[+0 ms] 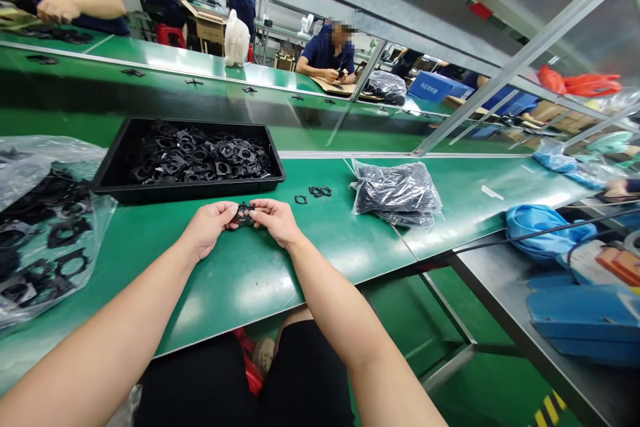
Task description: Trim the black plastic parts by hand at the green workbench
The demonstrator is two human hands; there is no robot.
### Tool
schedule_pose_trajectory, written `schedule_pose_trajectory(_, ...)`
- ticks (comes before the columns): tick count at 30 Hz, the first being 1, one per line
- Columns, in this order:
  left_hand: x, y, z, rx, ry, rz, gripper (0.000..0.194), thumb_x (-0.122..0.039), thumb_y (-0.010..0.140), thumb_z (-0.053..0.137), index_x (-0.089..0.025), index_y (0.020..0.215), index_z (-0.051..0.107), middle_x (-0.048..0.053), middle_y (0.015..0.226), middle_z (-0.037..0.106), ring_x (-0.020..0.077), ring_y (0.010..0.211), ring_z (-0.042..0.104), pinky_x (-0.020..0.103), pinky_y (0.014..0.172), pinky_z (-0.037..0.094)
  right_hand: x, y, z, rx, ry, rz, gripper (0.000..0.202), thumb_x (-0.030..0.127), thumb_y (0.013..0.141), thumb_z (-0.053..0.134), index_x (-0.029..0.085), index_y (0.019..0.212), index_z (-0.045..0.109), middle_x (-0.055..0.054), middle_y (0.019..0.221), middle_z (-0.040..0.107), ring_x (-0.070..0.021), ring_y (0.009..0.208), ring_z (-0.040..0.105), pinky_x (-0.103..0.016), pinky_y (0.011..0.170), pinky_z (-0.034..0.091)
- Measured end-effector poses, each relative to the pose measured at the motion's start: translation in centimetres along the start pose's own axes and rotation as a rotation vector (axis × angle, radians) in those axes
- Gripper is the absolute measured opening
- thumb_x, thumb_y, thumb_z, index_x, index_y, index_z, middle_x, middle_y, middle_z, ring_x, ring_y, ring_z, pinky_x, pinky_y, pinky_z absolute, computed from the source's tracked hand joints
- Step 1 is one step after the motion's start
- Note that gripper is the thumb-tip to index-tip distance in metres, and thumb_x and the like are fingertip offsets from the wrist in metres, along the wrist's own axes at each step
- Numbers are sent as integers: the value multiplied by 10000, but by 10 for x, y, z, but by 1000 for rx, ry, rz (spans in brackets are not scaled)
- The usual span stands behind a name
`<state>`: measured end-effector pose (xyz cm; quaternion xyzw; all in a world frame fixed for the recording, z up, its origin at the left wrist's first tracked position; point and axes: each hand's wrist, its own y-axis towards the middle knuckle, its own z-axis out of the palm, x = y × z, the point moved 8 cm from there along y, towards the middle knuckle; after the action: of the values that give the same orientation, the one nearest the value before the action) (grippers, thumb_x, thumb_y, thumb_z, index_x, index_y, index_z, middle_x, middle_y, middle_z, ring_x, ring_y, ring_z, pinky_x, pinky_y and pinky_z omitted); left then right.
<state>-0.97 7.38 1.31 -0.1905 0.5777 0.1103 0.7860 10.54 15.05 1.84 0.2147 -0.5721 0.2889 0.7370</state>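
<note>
Both hands meet over the green table, just in front of a black tray [187,192] heaped with black plastic parts [200,153]. My left hand [213,225] and my right hand [277,220] pinch one small black part [244,213] between them, each at one side. Its finer details are hidden by the fingers. Right of my right hand lie a few loose black rings, one alone [301,199] and others overlapping [320,191]. At the far left, an open clear bag [95,240] holds more black parts.
A sealed bag of black parts [397,190] lies to the right on the green table [235,293]. Beyond runs a belt [170,97] with spaced black parts. Other people sit behind it. A metal side table [487,267] with blue items stands at right; a metal post [500,73] slants above.
</note>
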Motion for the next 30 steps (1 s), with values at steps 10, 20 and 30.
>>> schedule_pose_trajectory(10,5,-1,3,1,-136,-65,329,-306,592,800,-121,829,667,41,774,679,120,687,620,237,642,498,4,0,-4,-75,41,-32,333,263,568,790,150,855,665,-10,725,695,-85,597,599,-183,495,470)
schedule_pose_trajectory(20,2,-2,-3,-47,-206,-107,272,-167,565,777,-125,793,636,3,666,635,91,583,587,203,553,478,5,-1,3,13,122,-20,424,259,558,817,167,929,634,18,676,682,-97,593,630,-178,495,491)
schedule_pose_trajectory(30,-4,-7,16,110,-116,2,347,-395,677,738,-138,901,679,67,890,687,154,820,619,309,788,485,2,-4,1,-26,25,51,397,488,642,740,162,754,541,8,576,650,-85,441,570,-160,364,400)
